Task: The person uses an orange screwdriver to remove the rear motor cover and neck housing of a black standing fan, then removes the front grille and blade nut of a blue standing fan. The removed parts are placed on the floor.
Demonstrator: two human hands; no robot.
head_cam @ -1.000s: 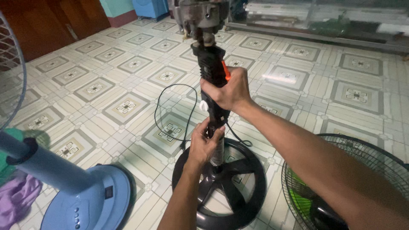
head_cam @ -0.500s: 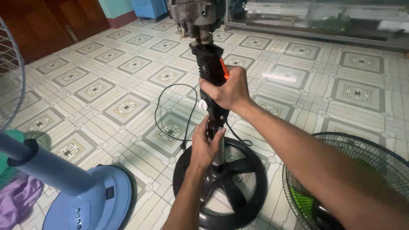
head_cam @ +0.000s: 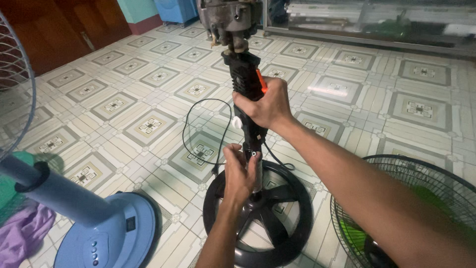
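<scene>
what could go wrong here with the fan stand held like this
1. The bare grey fan motor sits atop the black plastic upright column, so the stand looks top-heavy. If the right hand loosens, it may tip off the round black spoked base.
2. The left hand has its fingers at the small screw on the pole, where they might get pinched.
3. The thin black power cord loops over the tiled floor and could snag.

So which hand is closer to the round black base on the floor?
Left. The left hand grips low on the pole, just above the round black base. The right hand holds the black neck higher up, farther from it.
</scene>
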